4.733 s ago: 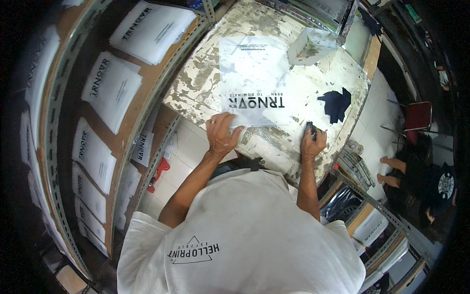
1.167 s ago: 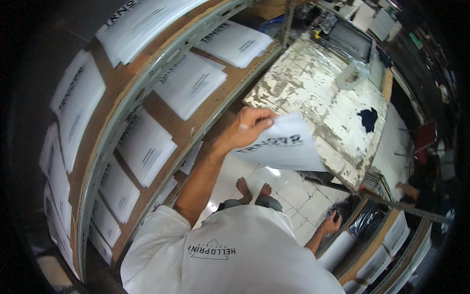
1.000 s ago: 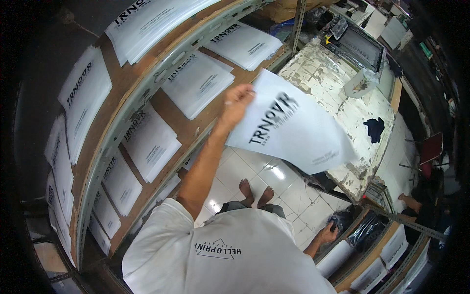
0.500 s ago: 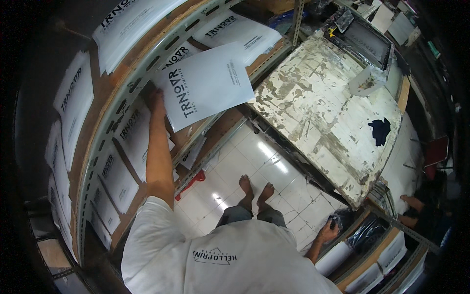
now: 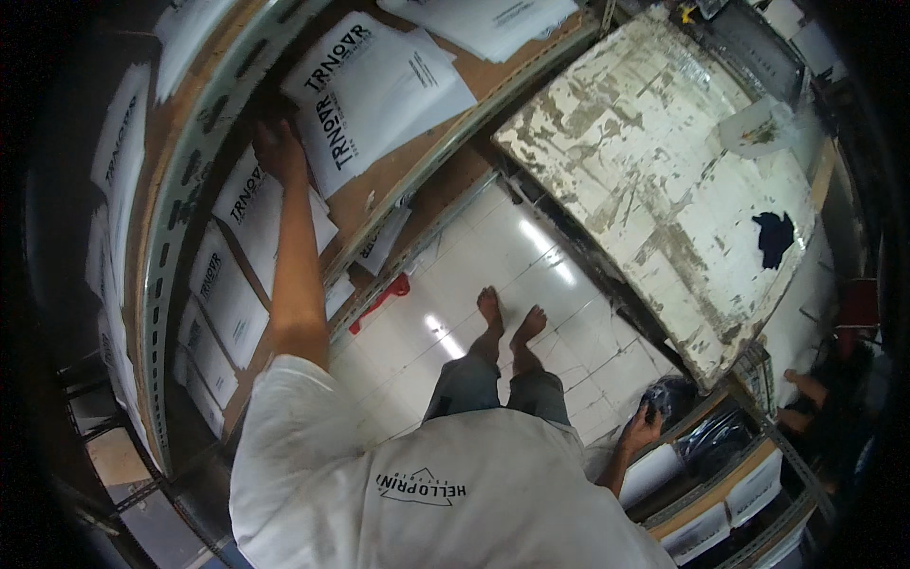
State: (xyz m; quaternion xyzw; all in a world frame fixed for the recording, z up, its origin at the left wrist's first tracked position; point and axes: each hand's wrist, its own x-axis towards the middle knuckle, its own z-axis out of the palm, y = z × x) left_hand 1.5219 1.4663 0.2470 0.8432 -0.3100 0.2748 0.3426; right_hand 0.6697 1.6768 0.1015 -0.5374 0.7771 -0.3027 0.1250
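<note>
Over the shelf at upper left, my left hand (image 5: 278, 150) reaches in beside a stack of white printed sheets (image 5: 389, 109). Its fingers are shaded but look apart, with nothing visible in them. Just below that hand lies another stack of printed sheets (image 5: 256, 223), partly covered by my forearm. At lower right, my right hand (image 5: 643, 430) is closed on a dark, shiny plastic bundle (image 5: 671, 398). The exact contents of the bundle cannot be made out.
A worn table (image 5: 654, 190) with peeling white paint stands at right, bearing a dark cloth (image 5: 773, 239) and a framed screen (image 5: 749, 52). Metal shelf rails (image 5: 417, 194) edge the left side. A red strap (image 5: 381, 302) hangs by the lower shelf. Another person's foot (image 5: 806, 384) shows at far right.
The sheet that my left hand held above the shelf now lies on the stack there. That hand has let go and sits left of the stack. The view has shifted slightly.
</note>
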